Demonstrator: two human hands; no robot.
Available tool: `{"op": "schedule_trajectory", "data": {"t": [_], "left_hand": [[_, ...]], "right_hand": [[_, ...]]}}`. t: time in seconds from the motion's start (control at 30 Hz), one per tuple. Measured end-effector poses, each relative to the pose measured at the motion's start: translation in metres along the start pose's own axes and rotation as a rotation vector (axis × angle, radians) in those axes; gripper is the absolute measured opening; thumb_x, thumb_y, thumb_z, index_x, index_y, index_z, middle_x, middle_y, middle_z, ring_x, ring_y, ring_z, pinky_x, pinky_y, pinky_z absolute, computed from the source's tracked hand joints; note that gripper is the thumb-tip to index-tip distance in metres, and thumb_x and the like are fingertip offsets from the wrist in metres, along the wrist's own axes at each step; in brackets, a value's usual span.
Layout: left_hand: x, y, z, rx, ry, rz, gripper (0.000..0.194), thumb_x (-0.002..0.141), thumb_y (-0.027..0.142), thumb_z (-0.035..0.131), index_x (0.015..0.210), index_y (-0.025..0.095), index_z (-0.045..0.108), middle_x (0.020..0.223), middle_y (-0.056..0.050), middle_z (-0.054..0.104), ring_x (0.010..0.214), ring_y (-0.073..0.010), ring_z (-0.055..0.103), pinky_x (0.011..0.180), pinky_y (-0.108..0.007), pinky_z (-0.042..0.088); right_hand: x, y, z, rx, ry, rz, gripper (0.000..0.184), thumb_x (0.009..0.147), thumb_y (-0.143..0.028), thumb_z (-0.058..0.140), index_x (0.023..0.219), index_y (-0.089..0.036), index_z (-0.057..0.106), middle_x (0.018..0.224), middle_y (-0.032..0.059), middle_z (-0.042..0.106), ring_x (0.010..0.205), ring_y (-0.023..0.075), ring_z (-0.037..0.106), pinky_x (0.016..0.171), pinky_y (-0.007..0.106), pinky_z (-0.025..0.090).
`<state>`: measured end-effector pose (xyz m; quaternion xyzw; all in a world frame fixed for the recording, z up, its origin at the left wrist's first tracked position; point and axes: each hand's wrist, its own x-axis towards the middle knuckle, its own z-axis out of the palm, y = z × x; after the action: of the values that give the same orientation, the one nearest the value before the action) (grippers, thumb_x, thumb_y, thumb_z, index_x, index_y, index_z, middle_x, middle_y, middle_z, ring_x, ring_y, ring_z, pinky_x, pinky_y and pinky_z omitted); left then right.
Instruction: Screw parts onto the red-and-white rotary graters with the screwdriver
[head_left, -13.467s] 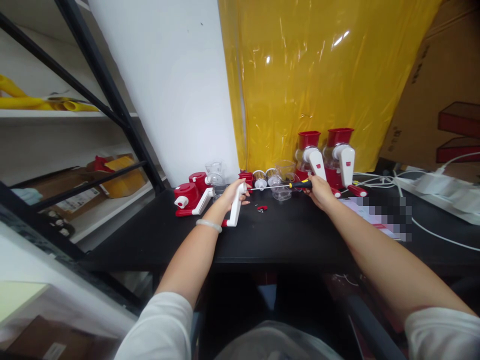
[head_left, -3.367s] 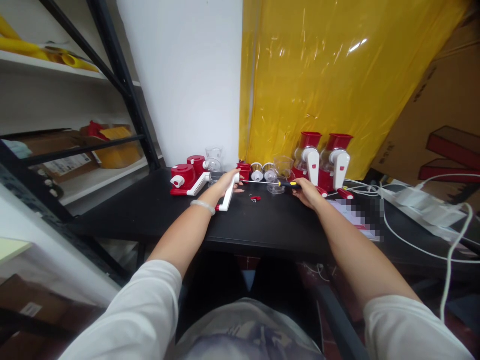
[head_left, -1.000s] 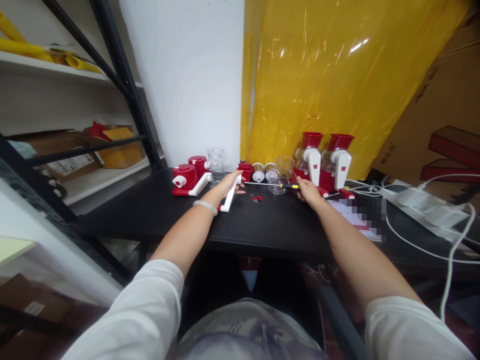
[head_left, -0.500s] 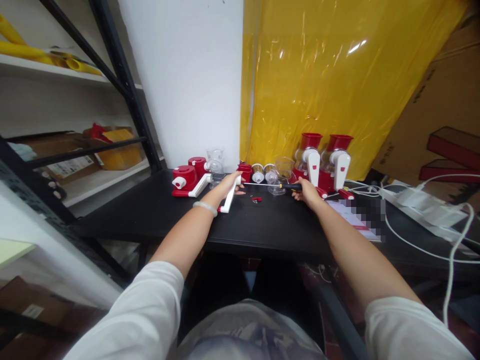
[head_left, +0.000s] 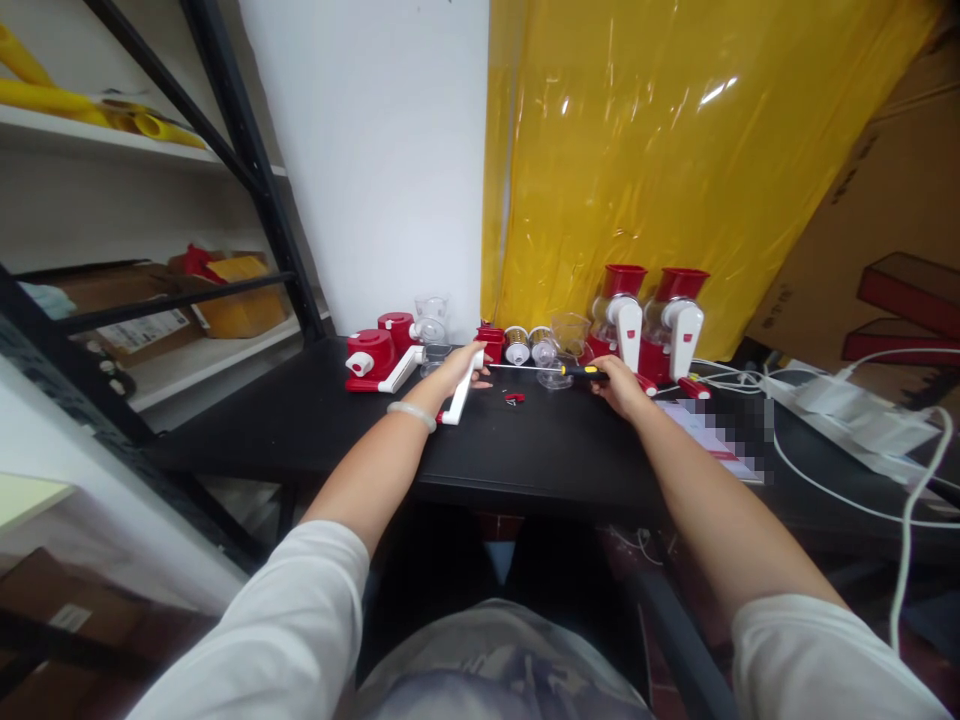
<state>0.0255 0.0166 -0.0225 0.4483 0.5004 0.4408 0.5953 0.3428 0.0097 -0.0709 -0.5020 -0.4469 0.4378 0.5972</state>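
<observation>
My left hand [head_left: 463, 371] is closed around the upper end of a white crank handle [head_left: 462, 393], which hangs tilted above the black table. In my right hand [head_left: 619, 383] is a screwdriver [head_left: 581, 372] with a black and yellow grip, its fingers wrapped round the back of it. The long thin shaft points left, level, and its tip meets the upper end of the crank handle; the exact contact is too small to make out. Below the shaft a small red part [head_left: 514, 398] lies on the table beside several tiny screws.
Red grinder bases [head_left: 370, 358] stand at the left, clear plastic hoppers [head_left: 432, 318] behind them. Metal drums [head_left: 517, 344] sit at the back. Two red and white rotary graters [head_left: 621, 318] stand right, near a paper sheet [head_left: 709, 437]. A white power strip [head_left: 840, 425] with cables lies far right.
The screwdriver's grip has turned slightly, showing more yellow. My right fingers have shifted a little on it. The left hand and the crank handle stay in place.
</observation>
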Motion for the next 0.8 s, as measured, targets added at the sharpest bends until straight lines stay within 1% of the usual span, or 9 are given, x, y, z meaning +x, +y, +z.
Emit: {"op": "schedule_trajectory", "data": {"t": [0.1, 0.17, 0.23, 0.33, 0.5, 0.67, 0.8], "left_hand": [[0.001, 0.000, 0.000, -0.009, 0.004, -0.003, 0.036, 0.110, 0.042, 0.055, 0.086, 0.018, 0.066, 0.055, 0.000, 0.061, 0.036, -0.0097, 0.044, 0.062, -0.028, 0.066], [0.001, 0.000, -0.001, -0.018, 0.009, -0.011, 0.035, 0.108, 0.044, 0.059, 0.086, 0.018, 0.066, 0.056, 0.000, 0.061, 0.036, -0.0099, 0.044, 0.062, -0.028, 0.065], [0.001, 0.000, -0.001, -0.021, 0.012, -0.015, 0.034, 0.107, 0.044, 0.061, 0.086, 0.018, 0.066, 0.056, 0.000, 0.062, 0.035, -0.0099, 0.044, 0.061, -0.029, 0.065], [-0.001, 0.001, 0.000, -0.018, 0.017, -0.010, 0.034, 0.109, 0.042, 0.058, 0.087, 0.018, 0.066, 0.057, 0.000, 0.062, 0.036, -0.0098, 0.044, 0.063, -0.029, 0.066], [-0.001, 0.001, 0.001, -0.010, 0.017, -0.005, 0.034, 0.109, 0.042, 0.057, 0.087, 0.018, 0.067, 0.058, -0.001, 0.063, 0.037, -0.0099, 0.045, 0.065, -0.030, 0.067], [-0.002, 0.001, 0.000, -0.033, 0.019, 0.009, 0.031, 0.108, 0.041, 0.060, 0.089, 0.017, 0.067, 0.061, -0.001, 0.064, 0.039, -0.0096, 0.047, 0.066, -0.028, 0.067], [-0.006, 0.000, 0.000, -0.040, 0.010, 0.048, 0.031, 0.110, 0.037, 0.057, 0.089, 0.016, 0.067, 0.065, -0.001, 0.065, 0.039, -0.0088, 0.046, 0.064, -0.029, 0.067]], "right_hand": [[0.004, 0.005, -0.004, -0.119, 0.008, 0.035, 0.040, 0.096, -0.060, 0.070, 0.083, -0.025, 0.056, 0.056, -0.0008, 0.057, 0.045, 0.0141, 0.050, 0.043, 0.024, 0.040], [0.006, 0.008, -0.007, -0.192, 0.003, -0.006, 0.046, 0.097, -0.065, 0.070, 0.082, -0.024, 0.055, 0.054, -0.0006, 0.056, 0.043, 0.0130, 0.048, 0.041, 0.023, 0.038], [0.006, 0.010, -0.007, -0.187, -0.013, -0.052, 0.045, 0.095, -0.060, 0.075, 0.079, -0.024, 0.054, 0.053, -0.0014, 0.055, 0.043, 0.0110, 0.046, 0.041, 0.021, 0.036], [0.003, 0.008, -0.004, -0.099, -0.013, -0.036, 0.041, 0.090, -0.049, 0.082, 0.076, -0.024, 0.052, 0.054, -0.0035, 0.051, 0.045, 0.0097, 0.045, 0.041, 0.020, 0.036], [-0.002, 0.001, 0.003, -0.016, 0.022, -0.023, 0.030, 0.085, -0.033, 0.079, 0.075, -0.024, 0.052, 0.059, -0.0038, 0.050, 0.049, 0.0089, 0.044, 0.044, 0.019, 0.037], [-0.004, -0.001, 0.003, 0.029, 0.013, -0.026, 0.024, 0.075, -0.028, 0.078, 0.075, -0.023, 0.055, 0.066, -0.0026, 0.054, 0.057, 0.0099, 0.049, 0.047, 0.019, 0.038], [-0.006, -0.002, 0.004, 0.074, 0.013, -0.033, 0.017, 0.068, -0.025, 0.073, 0.073, -0.022, 0.058, 0.072, -0.0013, 0.057, 0.063, 0.0106, 0.054, 0.049, 0.019, 0.039]]}}
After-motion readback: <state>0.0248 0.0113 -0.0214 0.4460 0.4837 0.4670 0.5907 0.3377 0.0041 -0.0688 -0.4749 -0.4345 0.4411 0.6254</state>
